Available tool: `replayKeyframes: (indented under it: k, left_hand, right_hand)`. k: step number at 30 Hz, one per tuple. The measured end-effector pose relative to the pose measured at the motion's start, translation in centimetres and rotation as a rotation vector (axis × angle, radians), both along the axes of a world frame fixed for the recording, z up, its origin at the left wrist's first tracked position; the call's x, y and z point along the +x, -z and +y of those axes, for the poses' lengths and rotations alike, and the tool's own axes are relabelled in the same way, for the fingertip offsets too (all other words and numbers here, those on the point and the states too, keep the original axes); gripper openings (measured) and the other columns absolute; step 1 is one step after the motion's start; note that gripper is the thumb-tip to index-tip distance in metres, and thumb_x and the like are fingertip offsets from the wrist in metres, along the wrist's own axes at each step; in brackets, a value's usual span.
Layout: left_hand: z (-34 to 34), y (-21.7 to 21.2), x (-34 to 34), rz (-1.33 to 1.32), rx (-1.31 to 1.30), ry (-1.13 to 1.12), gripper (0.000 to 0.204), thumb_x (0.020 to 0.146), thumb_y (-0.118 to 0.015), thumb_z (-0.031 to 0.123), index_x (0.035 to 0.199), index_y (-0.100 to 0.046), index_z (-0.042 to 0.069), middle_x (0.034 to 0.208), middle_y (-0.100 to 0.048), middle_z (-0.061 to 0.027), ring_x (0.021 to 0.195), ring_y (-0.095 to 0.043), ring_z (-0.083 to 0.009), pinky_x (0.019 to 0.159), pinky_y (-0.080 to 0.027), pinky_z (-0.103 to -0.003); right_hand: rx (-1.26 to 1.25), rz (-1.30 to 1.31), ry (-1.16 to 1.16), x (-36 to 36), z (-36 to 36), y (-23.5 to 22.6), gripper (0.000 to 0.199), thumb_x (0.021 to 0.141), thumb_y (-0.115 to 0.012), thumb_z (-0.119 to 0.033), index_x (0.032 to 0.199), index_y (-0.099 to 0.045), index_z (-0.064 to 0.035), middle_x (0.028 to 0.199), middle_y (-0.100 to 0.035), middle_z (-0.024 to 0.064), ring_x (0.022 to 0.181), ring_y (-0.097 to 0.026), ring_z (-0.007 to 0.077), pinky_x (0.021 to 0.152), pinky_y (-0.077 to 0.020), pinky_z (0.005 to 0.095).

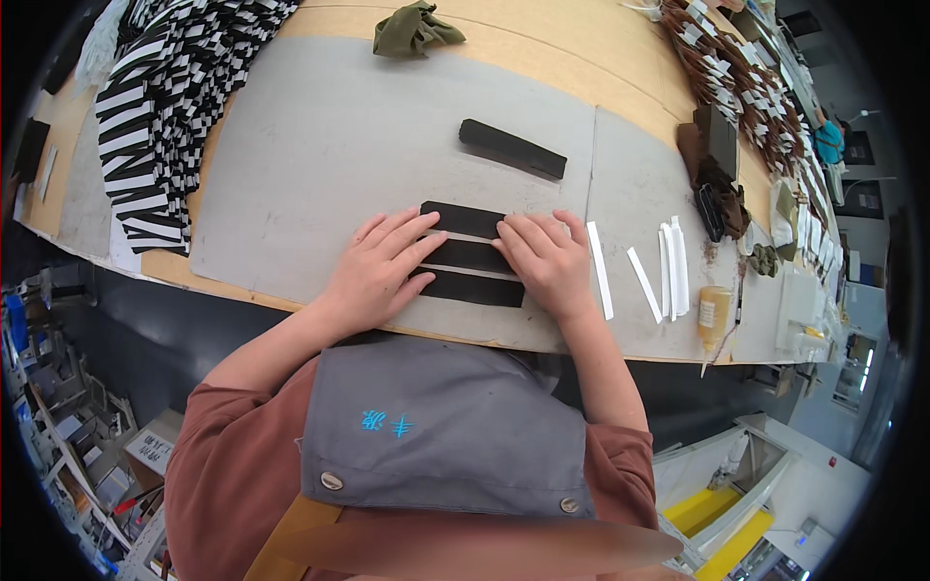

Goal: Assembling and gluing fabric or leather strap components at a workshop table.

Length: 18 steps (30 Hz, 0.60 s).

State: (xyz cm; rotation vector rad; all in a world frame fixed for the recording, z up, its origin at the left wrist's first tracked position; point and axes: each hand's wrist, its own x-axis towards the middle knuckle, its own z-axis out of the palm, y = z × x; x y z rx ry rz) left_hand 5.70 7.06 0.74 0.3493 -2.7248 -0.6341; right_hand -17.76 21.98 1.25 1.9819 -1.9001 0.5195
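Three black strips lie one behind another on the grey work surface (320,126): a far strip (465,219), a middle strip (465,255) and a near strip (472,288). My left hand (381,266) rests palm down at their left ends, fingers stretched and a little apart. At the right ends lies my right hand (547,257), its fingers extended onto the far and middle strips. Neither hand grasps anything. Farther back sits a thicker black piece (511,149), perhaps a stack of strips, set at a slant. To the right of my right hand is a thin white strip (600,270).
More white strips (673,269) and a bottle of yellowish liquid (714,315) are on the right. A heap of black-and-white pieces (155,136) covers the left side; brown-and-white pieces (746,97) fill the far right. Crumpled olive cloth (417,31) lies at the back.
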Motion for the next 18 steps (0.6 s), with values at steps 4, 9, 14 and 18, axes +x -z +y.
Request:
replayKeyframes:
  k: [4,9,14,18]
  left_hand:
    - [0.2,-0.6,-0.1,-0.081,-0.015,0.018,0.055,0.09,-0.073,0.02,0.142,-0.058,0.012,0.155,-0.05,-0.0086,0.145,-0.044,-0.0299,0.118,-0.033,-0.049]
    - [-1.6,-4.2,-0.2,-0.005,0.351,0.131,0.052,0.093,-0.069,0.019,0.143,-0.057,0.009,0.153,-0.051,-0.0113,0.145,-0.044,-0.0332,0.12,-0.031,-0.049]
    - [-6.1,-11.9,4.4,0.6,1.038,1.859,0.009,0.092,-0.063,0.012,0.092,-0.07,0.006,0.09,-0.068,-0.0079,0.086,-0.068,-0.026,0.08,-0.054,-0.04]
    - [-2.4,-21.7,5.3,0.196,0.878,1.727,0.044,0.102,-0.053,0.032,0.139,-0.058,0.009,0.145,-0.057,-0.0115,0.138,-0.048,-0.0316,0.115,-0.038,-0.046]
  right_hand:
    - [-0.026,-0.059,0.133,-1.4,-1.1,-1.1,0.024,0.086,-0.078,-0.021,0.108,-0.072,-0.0109,0.111,-0.071,-0.0008,0.101,-0.066,0.0179,0.098,-0.0464,0.0401]
    - [0.077,-0.084,0.243,-5.3,-4.0,0.7,0.041,0.086,-0.072,-0.021,0.125,-0.065,-0.0084,0.125,-0.065,0.0089,0.117,-0.061,0.0269,0.097,-0.0464,0.0431]
    - [-0.052,-0.092,0.221,-4.9,-4.9,1.3,0.031,0.088,-0.066,-0.02,0.116,-0.067,-0.008,0.117,-0.065,0.0057,0.111,-0.062,0.0232,0.092,-0.0475,0.0405]
    - [-0.107,-0.047,0.271,-5.6,-4.1,2.1,0.028,0.088,-0.065,-0.019,0.115,-0.067,-0.0086,0.113,-0.064,0.0045,0.108,-0.062,0.0225,0.089,-0.0477,0.0394]
